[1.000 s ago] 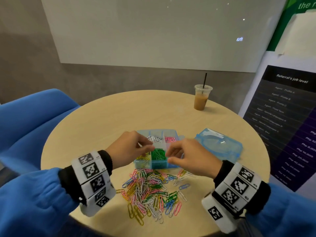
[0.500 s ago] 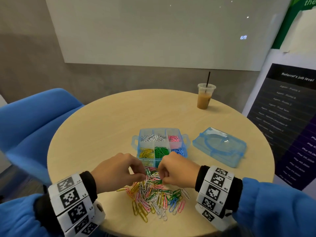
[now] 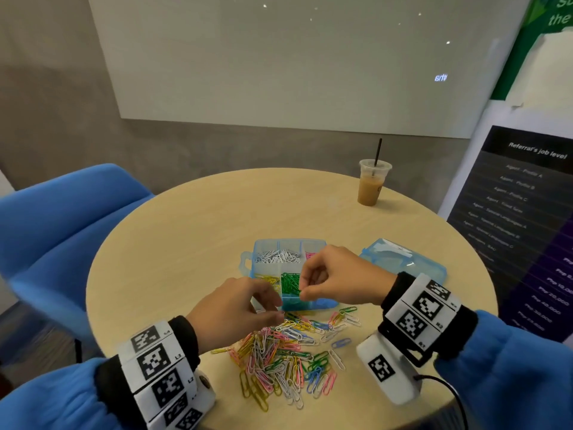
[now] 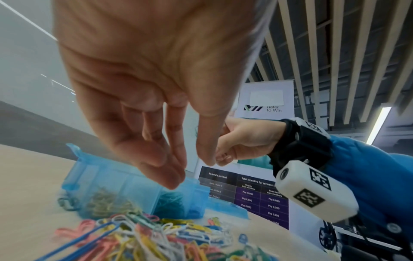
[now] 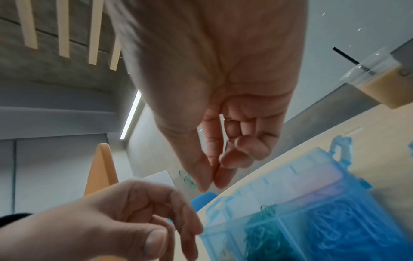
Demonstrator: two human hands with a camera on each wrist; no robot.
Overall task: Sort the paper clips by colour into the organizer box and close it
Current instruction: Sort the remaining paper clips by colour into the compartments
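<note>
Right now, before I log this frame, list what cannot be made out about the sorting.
- Right hand: whether its fingers pinch a clip; too small in the head view, blurred in the right wrist view.
- Organizer box: its right compartments, hidden by the right hand in the head view.
- Left hand: covers part of the yellow compartment, head view.
- Lid: near edge hidden behind the right wrist, head view.

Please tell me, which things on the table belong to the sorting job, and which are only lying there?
Belong to the job:
organizer box
loose paper clips
box lid

Only lying there:
iced coffee cup
</note>
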